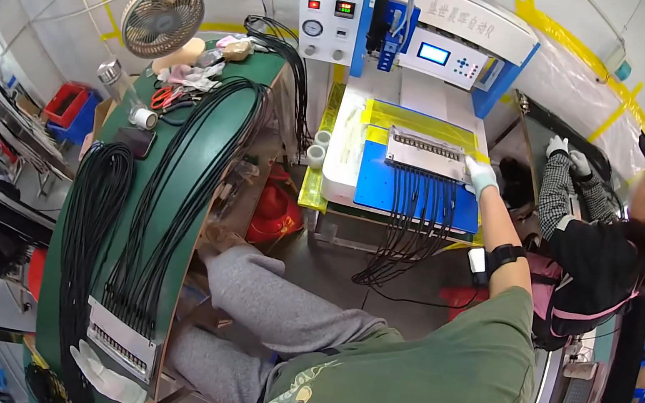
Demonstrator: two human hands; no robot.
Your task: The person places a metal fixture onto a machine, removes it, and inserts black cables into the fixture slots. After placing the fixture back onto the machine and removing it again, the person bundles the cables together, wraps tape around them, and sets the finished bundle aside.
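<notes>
My right hand (481, 178), in a white glove, grips the right end of a flat metal fixture (429, 155) on the blue plate (375, 189) of a benchtop machine. A row of small parts lines that fixture, and several black cables (413, 216) hang from it toward me. At the lower left, my gloved left hand (107, 378) lies with fingers stretched out by the near edge of a second metal fixture (119, 338). Whether its fingertips touch the metal I cannot tell. Black cables (151, 242) run from this second fixture up the green table (172, 194).
A thick cable bundle (98, 191) lies along the table's left side. Beyond it are a phone (135, 142), red-handled scissors (162, 98) and a fan (162, 17). The machine's control box (333, 9) stands behind. At right, another person (609, 255) handles black cables.
</notes>
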